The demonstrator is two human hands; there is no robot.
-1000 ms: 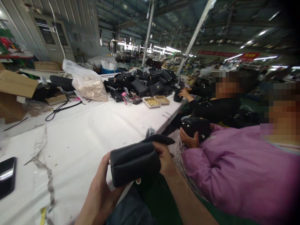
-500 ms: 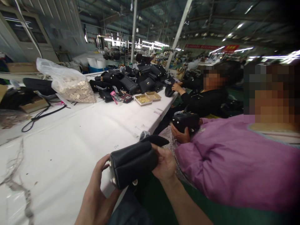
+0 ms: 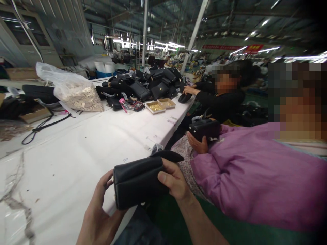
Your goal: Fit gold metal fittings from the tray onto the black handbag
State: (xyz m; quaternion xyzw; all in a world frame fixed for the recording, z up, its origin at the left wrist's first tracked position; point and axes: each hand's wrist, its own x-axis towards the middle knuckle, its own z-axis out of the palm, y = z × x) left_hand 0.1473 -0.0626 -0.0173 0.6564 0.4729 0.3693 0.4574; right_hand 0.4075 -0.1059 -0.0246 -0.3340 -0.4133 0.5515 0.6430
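Note:
A small black handbag [image 3: 139, 182] is held between my two hands above the near edge of the white table. My left hand [image 3: 100, 207] cups its left end, where a few pale metal studs show at the rim. The fingertips there are partly behind the bag. My right hand [image 3: 176, 178] grips the other end, thumb lying on the front face. Behind the bag sticks out a dark strap or flap [image 3: 170, 156], beside a handle wrapped in clear plastic [image 3: 156, 148].
White-covered table [image 3: 84, 153] spreads left. On it lie a clear bag of beige pieces [image 3: 83, 97], a heap of black handbags [image 3: 140, 90] and boxes of gold hardware [image 3: 155, 107]. To my right, a person in a purple top [image 3: 245, 177] holds another black bag [image 3: 205, 129]; farther back sits another person.
The handbag has turned slightly, its studded left end now facing away more. My right thumb has come round onto its front. Both hands have shifted a little left.

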